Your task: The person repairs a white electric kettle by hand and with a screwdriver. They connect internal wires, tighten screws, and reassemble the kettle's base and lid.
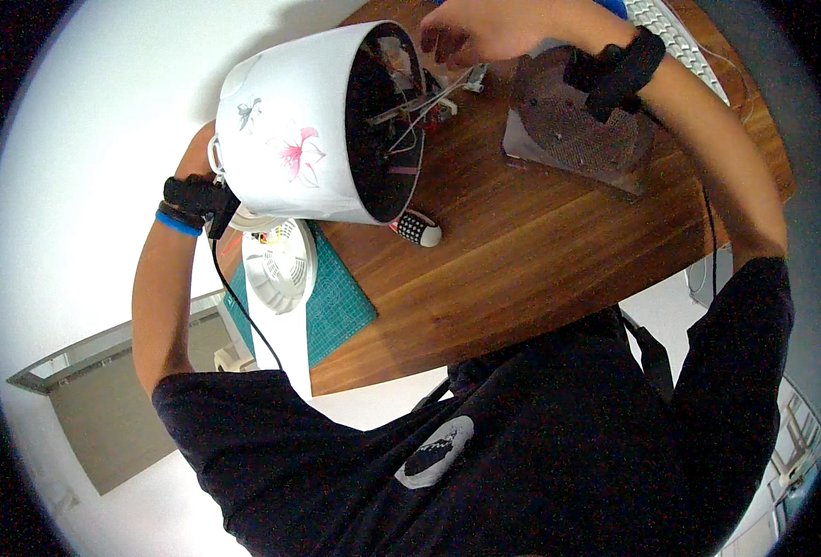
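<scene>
A white rice cooker body (285, 130) with a pink and grey flower print is tipped on its side, its open end facing right. White wires (429, 107) and loose parts stick out of the dark opening. My left hand (199, 156) is at the cooker's left side, by a small white handle, holding it; its fingers are hidden behind the body. Just above the wires, beside the opening, is my right hand (489, 32) with its fingers curled; whatever they pinch is hidden. Below the cooker lies a round white vented plastic cover (280, 269).
Under the cover is a green cutting mat (345, 311) on the wooden table (485, 260). A small black item with white dots (415, 228) lies near the cooker. Right of it sits a dark mesh-like panel (582, 125). A white keyboard (680, 42) stands at the far right.
</scene>
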